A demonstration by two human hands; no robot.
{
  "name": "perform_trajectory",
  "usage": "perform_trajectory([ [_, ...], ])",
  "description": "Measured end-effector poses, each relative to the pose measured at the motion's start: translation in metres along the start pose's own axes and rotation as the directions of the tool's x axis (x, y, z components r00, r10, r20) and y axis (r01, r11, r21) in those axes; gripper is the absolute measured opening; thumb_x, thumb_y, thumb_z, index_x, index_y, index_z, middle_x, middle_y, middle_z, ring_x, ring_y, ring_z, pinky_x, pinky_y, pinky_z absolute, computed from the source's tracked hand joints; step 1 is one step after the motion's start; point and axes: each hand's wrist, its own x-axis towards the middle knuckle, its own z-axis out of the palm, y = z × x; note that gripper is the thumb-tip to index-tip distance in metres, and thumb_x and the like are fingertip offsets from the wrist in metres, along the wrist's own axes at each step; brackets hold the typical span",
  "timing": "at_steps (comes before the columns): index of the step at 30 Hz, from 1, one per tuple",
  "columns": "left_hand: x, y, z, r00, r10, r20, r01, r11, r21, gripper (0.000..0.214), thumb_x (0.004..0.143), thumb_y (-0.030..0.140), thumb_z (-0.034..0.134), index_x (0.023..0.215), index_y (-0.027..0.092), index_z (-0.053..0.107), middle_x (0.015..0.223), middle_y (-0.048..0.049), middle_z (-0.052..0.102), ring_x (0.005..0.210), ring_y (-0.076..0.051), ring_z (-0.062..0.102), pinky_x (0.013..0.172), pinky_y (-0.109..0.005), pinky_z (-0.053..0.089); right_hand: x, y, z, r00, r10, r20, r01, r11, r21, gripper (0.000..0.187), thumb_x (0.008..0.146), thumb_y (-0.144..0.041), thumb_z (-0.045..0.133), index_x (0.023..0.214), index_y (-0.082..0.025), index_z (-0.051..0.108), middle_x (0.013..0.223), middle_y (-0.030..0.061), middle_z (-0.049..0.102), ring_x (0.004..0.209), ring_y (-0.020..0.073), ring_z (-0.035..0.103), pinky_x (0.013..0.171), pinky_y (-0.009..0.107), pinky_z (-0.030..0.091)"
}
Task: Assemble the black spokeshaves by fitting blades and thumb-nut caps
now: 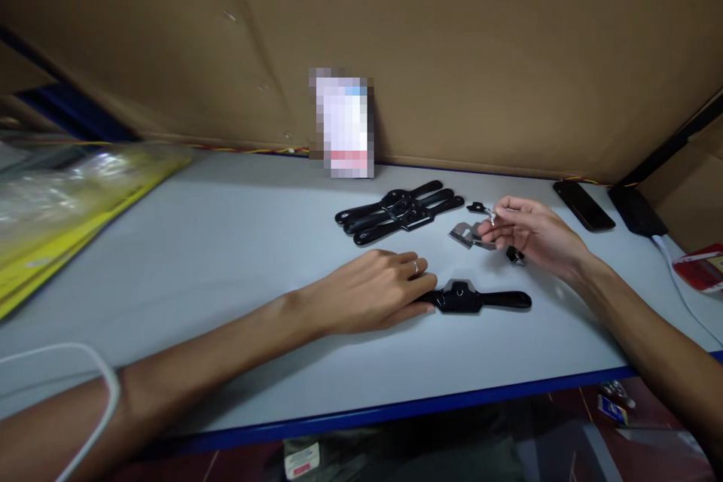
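Note:
A black two-handled tool body (477,300) lies on the grey table (226,241). My left hand (376,290) rests over its left handle, fingers closed around it. My right hand (528,233) hovers a little further back, its fingertips pinched on a small metal piece (492,215). Under that hand lie a flat shiny metal blade (466,233) and a small dark part (515,256). A pile of three more black tool bodies (398,211) sits just behind, left of the right hand.
A white card (344,124) leans on the cardboard back wall. A black phone (584,205) and a second dark device (637,211) with a white cable lie at the back right. Plastic-wrapped yellow packs (62,203) fill the left side. The table's blue front edge (395,410) runs near me.

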Motion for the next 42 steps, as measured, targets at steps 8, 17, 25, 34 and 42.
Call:
perform_trajectory([
  [8, 0.0, 0.0, 0.001, 0.997, 0.061, -0.051, -0.059, 0.998, 0.038, 0.033, 0.108, 0.034, 0.038, 0.086, 0.018, 0.057, 0.076, -0.0017, 0.061, 0.066, -0.015, 0.056, 0.057, -0.032, 0.036, -0.005, 0.0, 0.011, 1.0, -0.008, 0.03, 0.008, 1.0, 0.003, 0.02, 0.086, -0.036, 0.066, 0.081, -0.02, 0.054, 0.07, -0.0021, 0.057, 0.06, 0.0115, 0.052, 0.059, 0.027, 0.042],
  [17, 0.0, 0.0, 0.002, 0.996, 0.068, -0.05, -0.063, 0.994, 0.084, 0.032, 0.107, 0.034, 0.039, 0.088, 0.018, 0.058, 0.077, -0.0019, 0.061, 0.067, -0.016, 0.057, 0.056, -0.032, 0.036, -0.023, 0.02, 0.037, 0.853, -0.337, 0.398, 0.52, 0.497, -0.695, 0.015, 0.1, -0.024, 0.048, 0.087, -0.02, 0.055, 0.083, 0.0021, 0.062, 0.073, 0.0144, 0.053, 0.07, 0.03, 0.04],
  [25, 0.001, 0.001, 0.001, 0.996, 0.06, -0.067, -0.056, 0.997, 0.056, 0.038, 0.109, 0.035, 0.034, 0.088, 0.018, 0.061, 0.076, -0.0023, 0.061, 0.066, -0.015, 0.056, 0.056, -0.031, 0.037, -0.025, 0.019, 0.039, 0.849, -0.265, 0.458, 0.528, 0.46, -0.713, 0.02, 0.103, -0.025, 0.043, 0.091, -0.019, 0.058, 0.088, 0.0057, 0.062, 0.077, 0.0162, 0.054, 0.071, 0.032, 0.041],
  [34, 0.001, 0.0, 0.001, 0.998, 0.055, -0.027, -0.053, 0.995, 0.081, 0.034, 0.108, 0.037, 0.036, 0.091, 0.018, 0.059, 0.078, -0.002, 0.062, 0.068, -0.015, 0.059, 0.058, -0.031, 0.038, -0.022, 0.025, 0.042, 0.824, -0.304, 0.479, 0.564, 0.348, -0.749, 0.023, 0.103, -0.023, 0.04, 0.093, -0.016, 0.059, 0.089, 0.0092, 0.062, 0.079, 0.0185, 0.052, 0.072, 0.033, 0.042],
  [42, 0.001, -0.001, 0.003, 0.999, 0.045, -0.013, -0.045, 0.997, 0.064, 0.035, 0.108, 0.038, 0.033, 0.091, 0.018, 0.056, 0.078, -0.0018, 0.062, 0.07, -0.017, 0.061, 0.058, -0.032, 0.037, -0.024, 0.029, 0.043, 0.771, -0.308, 0.558, 0.624, 0.186, -0.759, 0.027, 0.105, -0.022, 0.038, 0.089, -0.016, 0.059, 0.084, 0.0083, 0.061, 0.073, 0.0178, 0.049, 0.069, 0.033, 0.039],
])
